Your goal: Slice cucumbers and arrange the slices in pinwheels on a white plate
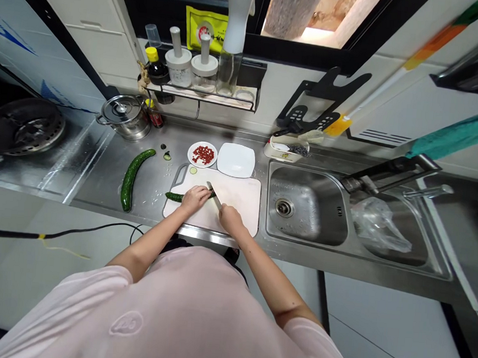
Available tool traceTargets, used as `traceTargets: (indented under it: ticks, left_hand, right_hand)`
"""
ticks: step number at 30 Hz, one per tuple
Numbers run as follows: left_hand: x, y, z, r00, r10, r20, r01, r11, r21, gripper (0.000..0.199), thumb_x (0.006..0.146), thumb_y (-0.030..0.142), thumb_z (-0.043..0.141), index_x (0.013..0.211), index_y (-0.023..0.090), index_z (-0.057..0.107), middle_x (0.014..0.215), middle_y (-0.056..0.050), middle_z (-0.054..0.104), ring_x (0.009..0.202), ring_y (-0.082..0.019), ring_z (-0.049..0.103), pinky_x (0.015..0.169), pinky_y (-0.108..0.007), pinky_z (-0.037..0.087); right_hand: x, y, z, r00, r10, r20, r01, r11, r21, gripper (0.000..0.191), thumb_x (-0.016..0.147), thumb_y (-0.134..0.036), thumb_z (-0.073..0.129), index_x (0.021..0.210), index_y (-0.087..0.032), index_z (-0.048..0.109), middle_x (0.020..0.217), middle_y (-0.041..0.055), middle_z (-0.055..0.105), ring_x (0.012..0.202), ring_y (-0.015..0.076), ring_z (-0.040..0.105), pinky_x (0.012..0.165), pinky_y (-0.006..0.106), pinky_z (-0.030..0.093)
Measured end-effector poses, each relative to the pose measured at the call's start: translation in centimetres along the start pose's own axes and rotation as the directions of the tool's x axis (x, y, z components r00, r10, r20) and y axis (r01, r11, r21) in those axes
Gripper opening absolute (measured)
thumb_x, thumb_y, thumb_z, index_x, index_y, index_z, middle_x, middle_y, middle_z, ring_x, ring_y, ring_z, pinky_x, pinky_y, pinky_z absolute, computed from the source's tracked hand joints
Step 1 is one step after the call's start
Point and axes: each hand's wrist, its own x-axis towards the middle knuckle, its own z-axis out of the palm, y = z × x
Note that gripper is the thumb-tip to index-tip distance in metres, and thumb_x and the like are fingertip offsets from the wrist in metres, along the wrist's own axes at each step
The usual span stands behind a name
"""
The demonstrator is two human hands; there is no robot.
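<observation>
On the steel kitchen counter (100, 160), a white cutting board (237, 198) lies near the front edge, and the person works on it with both hands. The left hand (195, 198) is curled over a dark green cucumber (174, 197) and presses it on the board, so this hand is narrow and holding. The right hand (231, 218) is closed around the handle of a kitchen knife (215, 195), and the blade stands just beside the left hand, at the cucumber. One pale cucumber slice (193, 170) lies at the far edge of the board. Left of the board, a long curved whole cucumber (129, 178) rests on the steel, with small cut pieces (167, 155) near it. Behind the board are a round plate (202, 154) with small red pieces and a square white plate (236, 160), just beside each other. To the right is a steel double sink (307, 206), with a plastic bag (380, 226) in its right basin.
</observation>
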Motion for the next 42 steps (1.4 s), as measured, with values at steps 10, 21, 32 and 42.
traceTargets:
  ticks: [10,21,32,42]
  left_hand:
    - [0.0,0.0,0.0,1.0,-0.003,-0.001,0.003,1.0,-0.014,0.022,0.091,0.03,0.049,0.097,0.022,0.069,0.096,-0.005,0.066,0.09,-0.016,0.057,0.082,-0.03,0.046]
    - [0.0,0.0,0.0,1.0,0.001,-0.001,-0.001,1.0,-0.017,0.023,0.092,0.031,0.048,0.098,0.023,0.068,0.095,-0.005,0.066,0.091,-0.016,0.057,0.083,-0.031,0.047]
    - [0.1,0.1,0.0,1.0,-0.007,-0.003,0.007,1.0,-0.015,0.022,0.092,0.031,0.048,0.098,0.024,0.068,0.096,-0.004,0.066,0.089,-0.016,0.057,0.082,-0.03,0.047]
    - [0.1,0.1,0.0,1.0,-0.015,-0.005,0.015,1.0,-0.013,0.021,0.091,0.031,0.049,0.097,0.024,0.068,0.095,-0.004,0.066,0.089,-0.015,0.057,0.082,-0.029,0.046]
  right_hand:
    - [1.4,-0.4,0.4,0.999,-0.011,-0.033,0.011,1.0,-0.009,0.026,0.092,-0.012,0.034,0.106,-0.011,0.056,0.097,0.015,0.066,0.09,0.0231,0.064,0.074,0.029,0.044]
    - [1.7,-0.7,0.4,0.999,0.001,-0.04,-0.001,1.0,-0.001,0.027,0.092,-0.012,0.033,0.108,-0.011,0.055,0.099,0.0151,0.066,0.093,0.0217,0.063,0.078,0.028,0.044]
    - [-0.3,0.0,0.4,0.999,0.03,0.012,-0.03,0.999,-0.014,0.025,0.091,-0.014,0.036,0.108,-0.012,0.055,0.097,0.0149,0.066,0.091,0.0227,0.064,0.074,0.028,0.044]
    - [0.7,-0.4,0.3,1.0,0.003,-0.006,-0.003,1.0,-0.013,0.026,0.09,-0.009,0.036,0.107,-0.011,0.056,0.098,0.0149,0.066,0.093,0.022,0.063,0.076,0.028,0.044]
